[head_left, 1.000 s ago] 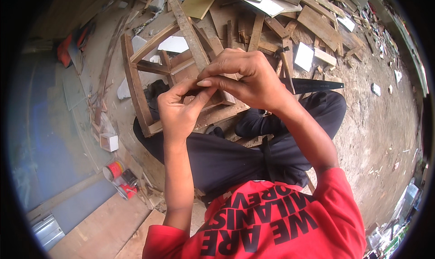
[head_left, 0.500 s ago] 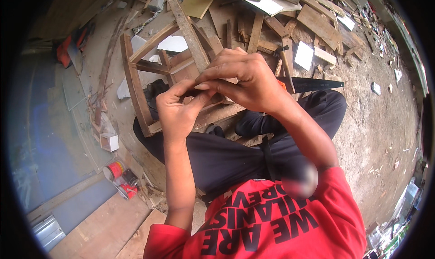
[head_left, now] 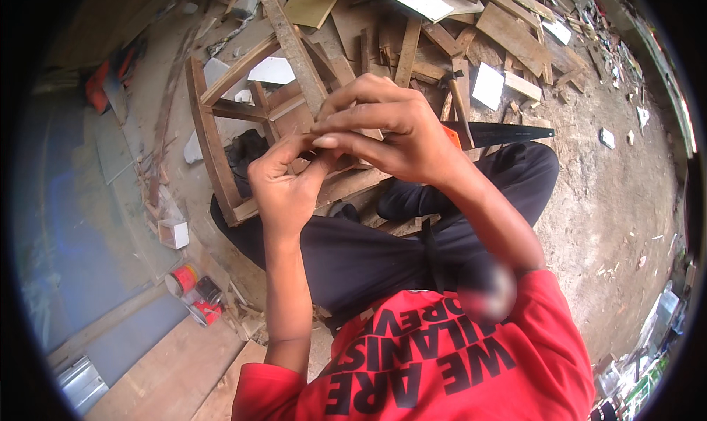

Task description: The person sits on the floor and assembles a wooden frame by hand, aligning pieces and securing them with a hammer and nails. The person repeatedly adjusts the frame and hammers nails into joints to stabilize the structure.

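Observation:
My left hand (head_left: 286, 181) and my right hand (head_left: 394, 130) meet at the fingertips above my lap, both closed in a pinch. Whatever they pinch, if anything, is hidden behind the fingers. Just beyond and below them lies a wooden frame (head_left: 208, 137) of nailed brown battens, one long batten (head_left: 293, 49) slanting across it toward my hands. To the right of my right wrist a handsaw (head_left: 508, 133) with a dark blade and orange handle lies by my knee. A hammer (head_left: 459, 100) with a wooden handle rests over the saw near its handle.
Scrap boards (head_left: 515, 38) and white panels (head_left: 488, 87) are heaped at the far side. On the left stand an open red-labelled can (head_left: 181, 279), a small white box (head_left: 174, 234) and a plywood sheet (head_left: 158, 373). My crossed legs (head_left: 368, 262) frame the work area.
The whole view has shifted slightly, so the scene sits a little more to the left. My hands stay pinched together in nearly the same pose.

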`<state>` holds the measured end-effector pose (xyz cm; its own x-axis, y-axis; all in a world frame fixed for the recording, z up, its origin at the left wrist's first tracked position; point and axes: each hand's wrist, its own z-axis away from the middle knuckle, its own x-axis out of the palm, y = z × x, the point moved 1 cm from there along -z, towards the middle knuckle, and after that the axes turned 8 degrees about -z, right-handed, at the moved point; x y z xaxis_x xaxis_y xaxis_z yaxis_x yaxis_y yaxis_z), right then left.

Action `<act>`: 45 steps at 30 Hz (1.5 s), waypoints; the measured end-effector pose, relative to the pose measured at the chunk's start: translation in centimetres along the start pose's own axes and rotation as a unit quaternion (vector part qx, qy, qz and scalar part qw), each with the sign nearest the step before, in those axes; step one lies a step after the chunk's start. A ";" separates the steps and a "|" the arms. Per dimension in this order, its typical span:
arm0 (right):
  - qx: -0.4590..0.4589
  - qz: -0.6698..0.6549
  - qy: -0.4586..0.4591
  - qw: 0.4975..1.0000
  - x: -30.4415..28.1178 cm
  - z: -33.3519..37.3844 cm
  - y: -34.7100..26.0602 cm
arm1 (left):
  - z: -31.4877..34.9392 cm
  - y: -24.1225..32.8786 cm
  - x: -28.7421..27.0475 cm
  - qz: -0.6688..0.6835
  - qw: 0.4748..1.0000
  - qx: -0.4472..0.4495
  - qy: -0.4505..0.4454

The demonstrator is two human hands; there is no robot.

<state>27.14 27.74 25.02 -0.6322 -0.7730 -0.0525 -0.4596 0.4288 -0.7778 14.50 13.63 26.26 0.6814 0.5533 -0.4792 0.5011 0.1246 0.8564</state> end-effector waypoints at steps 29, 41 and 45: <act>0.405 0.066 -0.016 0.912 -8.5 7.8 0.8 | 0.1 0.3 0.1 0.011 1.000 0.019 0.018; 0.328 0.303 -0.206 0.871 -9.1 1.3 -15.9 | 0.0 -0.3 -0.1 -0.025 0.996 0.079 0.028; 0.303 0.314 -0.210 0.875 -9.2 2.0 -16.1 | 0.0 0.3 -0.2 -0.037 0.997 0.060 0.024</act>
<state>41.66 27.02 36.77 -0.2983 -0.6317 -0.7155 0.3919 0.6025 -0.6953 14.54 13.57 26.65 0.6146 0.5854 -0.5287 0.6115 0.0698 0.7882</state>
